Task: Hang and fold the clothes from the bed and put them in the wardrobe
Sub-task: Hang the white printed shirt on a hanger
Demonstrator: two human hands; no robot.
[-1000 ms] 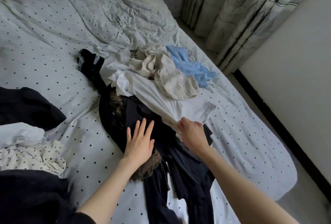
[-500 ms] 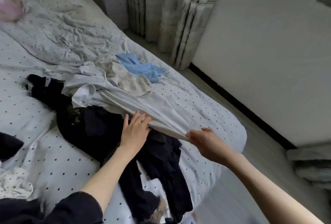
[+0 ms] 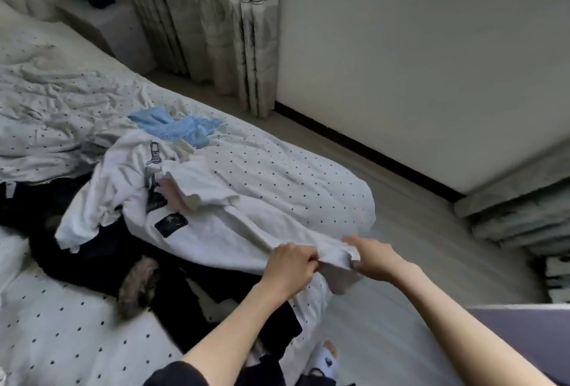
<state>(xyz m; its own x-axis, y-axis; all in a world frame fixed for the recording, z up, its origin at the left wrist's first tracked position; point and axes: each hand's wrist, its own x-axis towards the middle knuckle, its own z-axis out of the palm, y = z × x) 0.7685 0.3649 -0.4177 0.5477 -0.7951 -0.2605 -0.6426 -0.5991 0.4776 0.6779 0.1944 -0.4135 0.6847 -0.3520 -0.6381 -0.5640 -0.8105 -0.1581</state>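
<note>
A white garment (image 3: 200,231) with dark printed patches lies stretched across the bed (image 3: 293,176), on top of a heap of dark clothes (image 3: 92,250) with a fur trim (image 3: 135,287). My left hand (image 3: 291,265) and my right hand (image 3: 373,257) both grip one edge of the white garment near the bed's right side, close together, the cloth bunched between them. A light blue knitted piece (image 3: 175,126) lies farther back on the dotted sheet. A small pinkish piece (image 3: 175,197) sits on the white garment.
Crumpled dotted bedding (image 3: 46,101) covers the bed's far left. Beyond the bed are a bedside table (image 3: 117,27), patterned curtains (image 3: 216,21) and a white wall (image 3: 416,61). Grey floor (image 3: 431,231) runs along the right; folded bedding (image 3: 524,216) is stacked there.
My left hand left the dark heap and took hold of the white garment's edge beside my right hand. The garment has been pulled toward the bed's right side, and the camera view swung right.
</note>
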